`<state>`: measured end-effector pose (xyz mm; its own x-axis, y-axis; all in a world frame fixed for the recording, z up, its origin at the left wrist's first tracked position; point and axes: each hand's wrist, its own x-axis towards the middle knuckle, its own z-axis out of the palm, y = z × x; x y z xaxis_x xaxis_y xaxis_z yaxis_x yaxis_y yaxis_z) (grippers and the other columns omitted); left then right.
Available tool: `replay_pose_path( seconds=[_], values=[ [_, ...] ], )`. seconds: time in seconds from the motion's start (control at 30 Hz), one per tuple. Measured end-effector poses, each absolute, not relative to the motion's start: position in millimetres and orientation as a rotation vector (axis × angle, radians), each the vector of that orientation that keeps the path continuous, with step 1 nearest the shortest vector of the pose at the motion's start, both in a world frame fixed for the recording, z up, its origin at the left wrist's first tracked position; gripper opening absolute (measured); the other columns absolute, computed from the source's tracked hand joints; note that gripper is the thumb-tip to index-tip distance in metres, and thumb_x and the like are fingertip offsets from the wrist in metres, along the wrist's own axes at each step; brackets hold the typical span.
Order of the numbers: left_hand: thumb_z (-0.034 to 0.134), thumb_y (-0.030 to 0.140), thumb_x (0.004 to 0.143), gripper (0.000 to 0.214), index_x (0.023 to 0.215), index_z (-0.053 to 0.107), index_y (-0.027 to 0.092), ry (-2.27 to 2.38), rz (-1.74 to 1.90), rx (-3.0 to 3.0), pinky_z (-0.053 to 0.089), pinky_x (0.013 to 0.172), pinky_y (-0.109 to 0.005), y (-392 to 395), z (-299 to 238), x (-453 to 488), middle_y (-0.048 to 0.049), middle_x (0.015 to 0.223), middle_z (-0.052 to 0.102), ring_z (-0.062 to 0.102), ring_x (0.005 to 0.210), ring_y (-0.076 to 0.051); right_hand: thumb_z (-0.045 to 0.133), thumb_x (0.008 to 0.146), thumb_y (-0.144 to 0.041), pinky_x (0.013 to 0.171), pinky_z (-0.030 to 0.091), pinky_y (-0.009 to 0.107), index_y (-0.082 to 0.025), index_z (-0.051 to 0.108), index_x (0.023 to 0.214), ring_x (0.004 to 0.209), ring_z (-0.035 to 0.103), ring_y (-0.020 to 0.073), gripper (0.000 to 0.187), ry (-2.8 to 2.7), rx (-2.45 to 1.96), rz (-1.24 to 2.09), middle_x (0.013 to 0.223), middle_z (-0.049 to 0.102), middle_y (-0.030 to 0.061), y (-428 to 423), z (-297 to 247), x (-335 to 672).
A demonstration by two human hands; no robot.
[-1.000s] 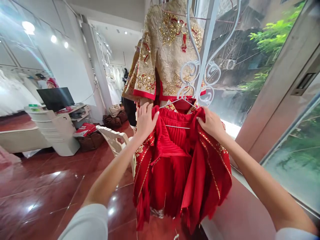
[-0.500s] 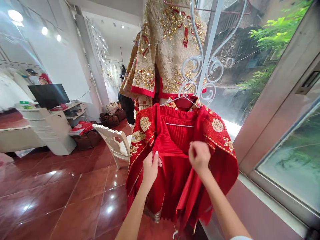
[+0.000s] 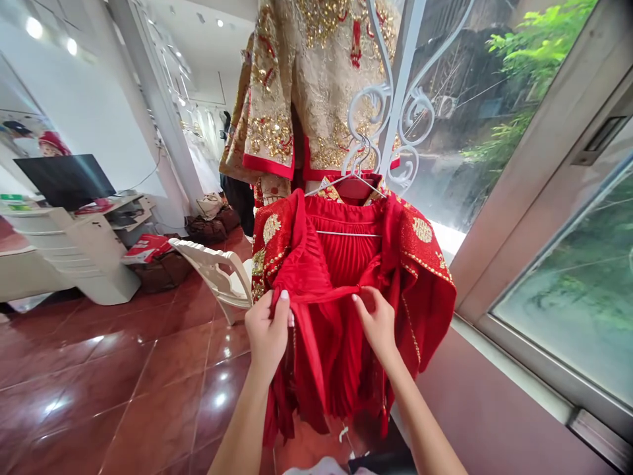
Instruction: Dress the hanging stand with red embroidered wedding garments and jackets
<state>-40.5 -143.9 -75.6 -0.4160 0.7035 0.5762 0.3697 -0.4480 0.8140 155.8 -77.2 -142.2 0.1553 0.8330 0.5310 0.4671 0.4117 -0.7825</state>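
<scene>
A red pleated garment with gold embroidery point(image 3: 346, 310) hangs on a white wire hanger point(image 3: 346, 181) hooked to a white scrolled metal stand point(image 3: 390, 112). My left hand point(image 3: 267, 333) pinches the left end of the garment's red waistband point(image 3: 321, 293). My right hand point(image 3: 378, 323) grips the same band at its right end. The band is pulled taut between the two hands. A gold and red embroidered jacket point(image 3: 306, 86) hangs above on the same stand.
A white plastic chair point(image 3: 212, 270) stands just left of the garment. A white desk with a dark monitor point(image 3: 64, 181) is at the far left. Bags and red boxes point(image 3: 148, 251) lie on the glossy red tile floor. A large window point(image 3: 558, 264) runs along the right.
Both hands came down from the garment's shoulders to its waistband and took hold of it. They now stretch the band sideways. The view has shifted slightly closer and lower.
</scene>
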Motion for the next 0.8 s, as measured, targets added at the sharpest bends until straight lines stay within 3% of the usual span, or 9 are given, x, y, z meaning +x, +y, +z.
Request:
replay_pose_path(
  seconds=[0.2,0.33,0.47,0.57,0.67,0.8],
  values=[
    [0.045,0.033,0.086,0.034,0.056,0.047,0.018,1.519,1.79,1.541,0.037,0.047,-0.019,-139.5,-93.6,-37.6,0.0031,0.046,0.049,0.046,0.043,-0.009,0.048,0.082,-0.04,0.074,0.048,0.035,-0.016,0.059,0.09,0.075,0.061,0.0215,0.028,-1.467,-1.253,0.393,0.083,0.066,0.0081,-50.1,-142.7,163.5],
    [0.045,0.036,0.086,0.032,0.059,0.047,0.019,1.746,1.716,1.624,0.038,0.052,-0.02,-133.8,-105.4,-49.0,0.0022,0.051,0.053,0.051,0.049,-0.011,0.047,0.084,-0.036,0.077,0.047,0.039,-0.017,0.057,0.101,0.085,0.059,0.0241,0.028,-1.379,-1.311,-0.044,0.096,0.062,0.0115,-57.2,-122.0,179.5],
    [0.047,0.037,0.085,0.027,0.065,0.049,0.02,1.944,1.625,1.76,0.036,0.053,-0.021,-129.7,-109.2,-49.3,0.0019,0.055,0.054,0.05,0.053,-0.013,0.058,0.075,-0.035,0.08,0.045,0.049,-0.013,0.039,0.132,0.1,0.053,0.0343,0.064,-1.517,-1.482,-0.374,0.114,0.053,0.0214,-50.1,-103.3,184.1],
    [0.048,0.036,0.084,0.022,0.07,0.053,0.02,1.911,1.581,1.788,0.039,0.058,-0.021,-125.0,-104.4,-41.1,0.0006,0.062,0.059,0.054,0.057,-0.013,0.052,0.079,-0.033,0.073,0.045,0.05,-0.008,0.033,0.137,0.085,0.058,0.0344,0.065,-1.48,-1.649,-0.456,0.099,0.058,0.0228,-33.6,-95.6,193.8],
    [0.046,0.045,0.084,0.028,0.077,0.055,0.019,2.008,1.418,1.834,0.04,0.059,-0.025,-117.2,-96.8,-30.5,-0.0039,0.069,0.064,0.059,0.062,-0.017,0.036,0.083,-0.024,0.064,0.046,0.046,-0.009,0.029,0.139,0.066,0.058,0.0281,0.059,-1.463,-1.691,-0.456,0.077,0.06,0.0152,-18.8,-82.3,214.1],
    [0.045,0.058,0.08,0.046,0.094,0.057,0.016,2.335,1.107,1.891,0.039,0.057,-0.032,-112.9,-91.8,-23.2,-0.012,0.078,0.066,0.061,0.07,-0.028,0.034,0.072,-0.013,0.057,0.047,0.04,-0.01,0.018,0.144,0.056,0.055,0.0234,0.073,-1.577,-1.553,-0.338,0.069,0.059,0.0089,-10.7,-54.1,241.0]
  ],
)
